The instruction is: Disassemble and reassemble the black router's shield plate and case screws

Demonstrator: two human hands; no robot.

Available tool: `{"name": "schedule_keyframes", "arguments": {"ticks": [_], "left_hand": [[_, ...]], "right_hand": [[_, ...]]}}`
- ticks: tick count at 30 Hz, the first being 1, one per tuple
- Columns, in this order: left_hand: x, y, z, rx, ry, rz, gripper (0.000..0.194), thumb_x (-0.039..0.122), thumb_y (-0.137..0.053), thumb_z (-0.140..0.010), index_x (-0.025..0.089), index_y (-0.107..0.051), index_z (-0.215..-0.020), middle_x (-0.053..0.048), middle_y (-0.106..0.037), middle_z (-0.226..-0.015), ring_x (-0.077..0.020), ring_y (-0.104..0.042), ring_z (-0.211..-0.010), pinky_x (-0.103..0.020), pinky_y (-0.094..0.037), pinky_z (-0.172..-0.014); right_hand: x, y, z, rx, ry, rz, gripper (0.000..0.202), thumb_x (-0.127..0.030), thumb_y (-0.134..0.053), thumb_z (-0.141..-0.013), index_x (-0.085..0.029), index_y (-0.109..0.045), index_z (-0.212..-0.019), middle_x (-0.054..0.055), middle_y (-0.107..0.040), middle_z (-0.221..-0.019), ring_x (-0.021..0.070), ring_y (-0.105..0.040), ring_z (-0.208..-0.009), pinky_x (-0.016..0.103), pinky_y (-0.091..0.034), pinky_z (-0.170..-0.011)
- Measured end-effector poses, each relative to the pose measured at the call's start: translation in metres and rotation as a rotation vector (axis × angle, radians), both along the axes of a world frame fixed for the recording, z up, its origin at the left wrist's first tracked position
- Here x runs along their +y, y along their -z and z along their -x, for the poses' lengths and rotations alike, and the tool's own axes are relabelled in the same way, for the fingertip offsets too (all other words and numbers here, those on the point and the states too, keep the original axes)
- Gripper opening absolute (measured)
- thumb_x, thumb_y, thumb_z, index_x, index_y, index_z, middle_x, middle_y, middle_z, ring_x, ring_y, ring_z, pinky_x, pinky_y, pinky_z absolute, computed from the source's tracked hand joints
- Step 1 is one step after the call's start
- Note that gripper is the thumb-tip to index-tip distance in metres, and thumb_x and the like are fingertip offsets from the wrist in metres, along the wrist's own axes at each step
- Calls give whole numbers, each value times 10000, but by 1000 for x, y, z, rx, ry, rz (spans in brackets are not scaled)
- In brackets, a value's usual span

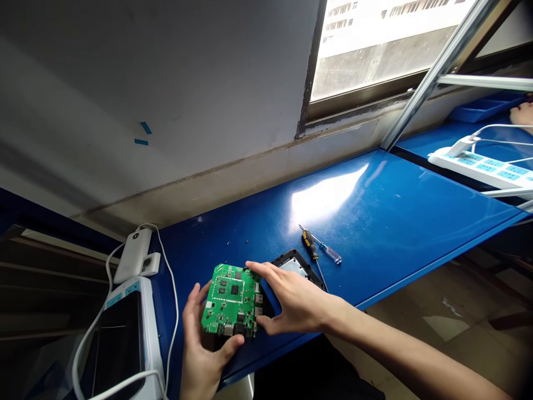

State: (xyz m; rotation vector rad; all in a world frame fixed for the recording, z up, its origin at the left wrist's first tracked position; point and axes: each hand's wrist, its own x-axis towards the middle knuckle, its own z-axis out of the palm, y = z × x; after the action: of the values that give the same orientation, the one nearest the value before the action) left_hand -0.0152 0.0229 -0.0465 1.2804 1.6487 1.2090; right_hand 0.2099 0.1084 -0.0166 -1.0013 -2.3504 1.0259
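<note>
Head view shows one green circuit board (227, 300), squarish with cut corners, held up between two bare hands above the near edge of one glossy blue tabletop (375, 222). The left hand (199, 339) cups the board's left and lower edges, thumb at the lower edge and fingers curled round the left side. The right hand (297, 297) grips the right edge, fingertips at the upper corner and thumb lower down by the metal-shelled ports, its fingers spread to that span. Several flat, dark square chips sit on the board's face.

Just behind the right hand lies one black plastic frame (293, 253) with rounded corners and a pale, smooth panel inside, partly hidden. Two screwdrivers lie crossed beside it: one with a ridged black-and-yellow handle (308, 243), one with a translucent blue handle (332, 254). At least two tiny dark screw-like pieces (247, 241) are scattered beyond the board, too small to identify surely.

To the left stand one white plastic box-shaped charger (134, 253) and a looping white cable (172, 300). Two blue tape strips (145, 128) stick to the matt grey wall (187, 83). One long white power strip (483, 166) rests at the right.
</note>
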Motion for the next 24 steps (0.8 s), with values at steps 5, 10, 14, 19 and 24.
{"name": "schedule_keyframes", "arguments": {"ticks": [5, 10, 14, 19, 24], "left_hand": [[-7, 21, 12, 354, -66, -78, 908, 526, -795, -782, 292, -331, -1527, -151, -379, -1584, -406, -466, -1400, -621, -445, -1118], [-9, 29, 17, 512, 49, -32, 1087, 502, -824, -744, 312, -179, -1599, -154, -316, -1633, -426, -327, -1497, -667, -351, -1168], [-5, 32, 22, 546, 172, 68, 1214, 393, -854, -698, 316, -69, -1622, -162, -278, -1665, -432, -262, -1534, -677, -335, -1172], [-3, 38, 30, 613, 245, 120, 1219, 398, -836, -702, 308, -37, -1618, -182, -256, -1677, -450, -225, -1540, -705, -310, -1173], [-4, 41, 29, 690, 239, 99, 1181, 411, -809, -719, 263, -49, -1611, -207, -283, -1659, -466, -256, -1526, -690, -343, -1162]], "right_hand": [[22, 7, -3, -142, -55, -85, 921, -344, -721, -770, -163, -292, -1564, 202, -551, -1456, 341, -705, -1119, 464, -603, -867], [34, 8, -3, -177, -127, -231, 859, -317, -707, -796, -164, -316, -1545, 183, -568, -1444, 316, -736, -1044, 426, -621, -803], [41, 6, -1, -212, -198, -331, 798, -266, -680, -822, -160, -334, -1533, 179, -551, -1468, 309, -735, -1070, 379, -625, -765], [42, 3, -3, -251, -271, -402, 796, -270, -684, -832, -136, -336, -1535, 224, -539, -1464, 311, -747, -1022, 376, -629, -696], [39, 3, -5, -280, -326, -459, 753, -249, -647, -843, -127, -351, -1525, 214, -526, -1484, 305, -748, -1014, 378, -632, -687]]}}
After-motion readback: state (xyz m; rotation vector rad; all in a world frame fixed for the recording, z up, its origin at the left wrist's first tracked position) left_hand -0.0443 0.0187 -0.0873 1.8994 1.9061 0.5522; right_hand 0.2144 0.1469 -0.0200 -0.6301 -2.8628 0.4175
